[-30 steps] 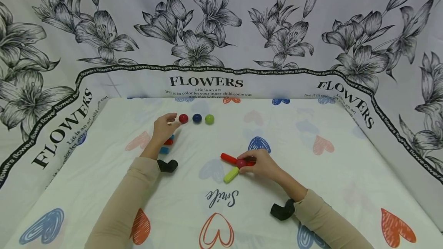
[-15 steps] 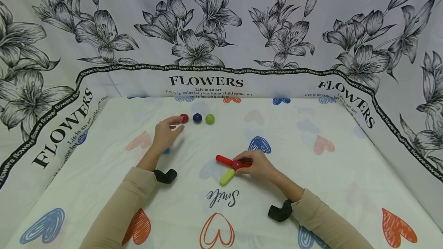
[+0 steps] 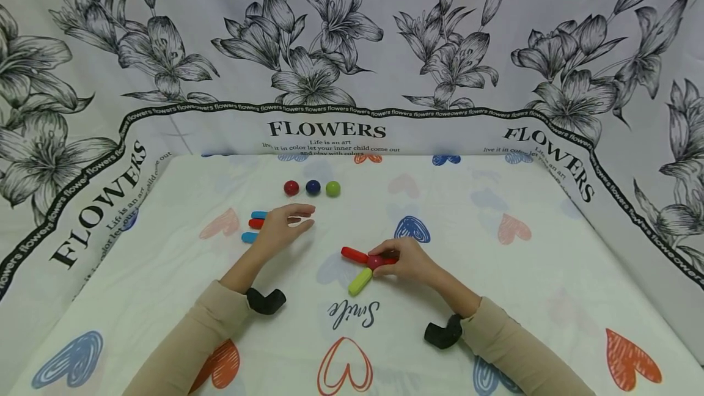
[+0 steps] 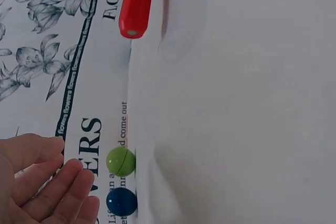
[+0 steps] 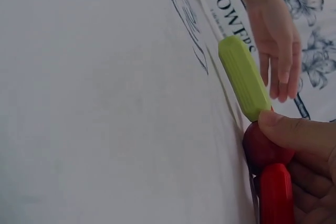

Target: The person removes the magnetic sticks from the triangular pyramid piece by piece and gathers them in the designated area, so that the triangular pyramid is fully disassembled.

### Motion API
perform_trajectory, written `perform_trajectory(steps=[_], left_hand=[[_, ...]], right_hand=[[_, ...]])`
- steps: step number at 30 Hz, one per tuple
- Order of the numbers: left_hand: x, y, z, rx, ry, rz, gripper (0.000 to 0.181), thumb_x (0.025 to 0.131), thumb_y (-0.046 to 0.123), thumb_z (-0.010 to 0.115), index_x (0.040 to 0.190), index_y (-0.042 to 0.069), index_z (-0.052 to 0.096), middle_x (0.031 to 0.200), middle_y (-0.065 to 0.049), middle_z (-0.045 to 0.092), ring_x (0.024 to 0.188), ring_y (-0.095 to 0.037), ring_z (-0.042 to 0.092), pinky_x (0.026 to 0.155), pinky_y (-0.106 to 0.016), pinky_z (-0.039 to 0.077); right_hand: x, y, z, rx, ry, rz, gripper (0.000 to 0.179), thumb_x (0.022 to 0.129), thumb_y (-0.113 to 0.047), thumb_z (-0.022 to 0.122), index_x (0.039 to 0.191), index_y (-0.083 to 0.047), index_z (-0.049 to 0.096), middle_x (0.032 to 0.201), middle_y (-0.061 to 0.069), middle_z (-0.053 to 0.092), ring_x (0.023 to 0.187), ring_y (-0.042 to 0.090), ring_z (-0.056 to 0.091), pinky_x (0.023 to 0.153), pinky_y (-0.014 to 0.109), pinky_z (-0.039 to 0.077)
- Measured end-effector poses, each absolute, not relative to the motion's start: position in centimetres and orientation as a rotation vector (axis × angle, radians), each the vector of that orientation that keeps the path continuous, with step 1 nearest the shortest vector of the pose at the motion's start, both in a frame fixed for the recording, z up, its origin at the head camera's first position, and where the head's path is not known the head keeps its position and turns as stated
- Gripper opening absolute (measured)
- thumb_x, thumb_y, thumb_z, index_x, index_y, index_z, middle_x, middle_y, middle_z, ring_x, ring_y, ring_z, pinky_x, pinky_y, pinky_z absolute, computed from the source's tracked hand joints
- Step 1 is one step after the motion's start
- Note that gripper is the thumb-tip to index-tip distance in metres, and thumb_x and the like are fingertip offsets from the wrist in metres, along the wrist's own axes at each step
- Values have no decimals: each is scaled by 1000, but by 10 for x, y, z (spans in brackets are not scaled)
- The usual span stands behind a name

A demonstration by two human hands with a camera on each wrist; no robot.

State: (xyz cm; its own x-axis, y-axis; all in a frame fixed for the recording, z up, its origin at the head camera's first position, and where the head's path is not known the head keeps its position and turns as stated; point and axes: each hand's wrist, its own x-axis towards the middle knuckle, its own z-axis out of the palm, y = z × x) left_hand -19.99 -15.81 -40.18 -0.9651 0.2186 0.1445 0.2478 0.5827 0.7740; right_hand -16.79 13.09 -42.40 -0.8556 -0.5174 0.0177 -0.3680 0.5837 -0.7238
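My right hand (image 3: 409, 261) pinches a dark red ball (image 3: 375, 262) between thumb and fingers. From this ball stick out a yellow-green rod (image 5: 244, 80) and a red rod (image 3: 354, 255); a second red rod (image 5: 276, 195) is partly covered by the hand. My left hand (image 3: 280, 228) hovers over the cloth with relaxed fingers and nothing in its grasp. Just beyond it, a red ball (image 3: 291, 187), a navy ball (image 3: 313, 187) and a green ball (image 3: 333, 189) sit in a row. Beside the left hand lie a red rod (image 3: 256, 223) and two blue rods (image 3: 250, 238), partly hidden.
A white cloth with printed hearts (image 3: 514, 231) covers the table. Flower-printed curtain (image 3: 330, 35) encloses the back and sides. Black wrist devices (image 3: 442, 332) protrude from both sleeves.
My left hand first reached closer to the red ball, then drew back toward the right and nearer me, uncovering the rods. My right hand shifted slightly left with the joined pieces.
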Motion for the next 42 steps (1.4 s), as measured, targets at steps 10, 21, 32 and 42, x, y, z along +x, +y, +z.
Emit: perform_trajectory(steps=[10,21,32,42], left_hand=[[-180,-138,-408,-535,-2885,-1441,32,91,12,65,121,2,64,123,-14,68,115,-31,63,101,-45,52],[-173,-118,-413,-846,-2944,-1360,32,88,11,67,119,4,66,120,-12,69,117,-31,61,102,-47,51],[-177,-105,-415,-1074,-2934,-1190,32,86,13,71,117,5,68,115,-10,71,108,-23,64,98,-41,54],[-179,-101,-417,-1087,-2926,-1165,26,87,9,69,112,7,71,108,-8,73,98,-19,65,90,-30,57]], right_hand=[[-168,130,-421,-710,2594,-1125,33,77,-17,81,108,-11,74,107,10,73,90,14,57,75,12,49],[-170,129,-417,-731,2587,-1096,33,76,-17,81,107,-10,74,105,11,74,88,13,58,75,12,50],[-173,131,-418,-794,2565,-1112,33,76,-15,81,107,-7,73,104,12,74,86,12,62,77,15,54],[-175,131,-419,-815,2579,-1084,33,75,-17,82,106,-8,74,103,10,75,87,11,63,79,15,54]])
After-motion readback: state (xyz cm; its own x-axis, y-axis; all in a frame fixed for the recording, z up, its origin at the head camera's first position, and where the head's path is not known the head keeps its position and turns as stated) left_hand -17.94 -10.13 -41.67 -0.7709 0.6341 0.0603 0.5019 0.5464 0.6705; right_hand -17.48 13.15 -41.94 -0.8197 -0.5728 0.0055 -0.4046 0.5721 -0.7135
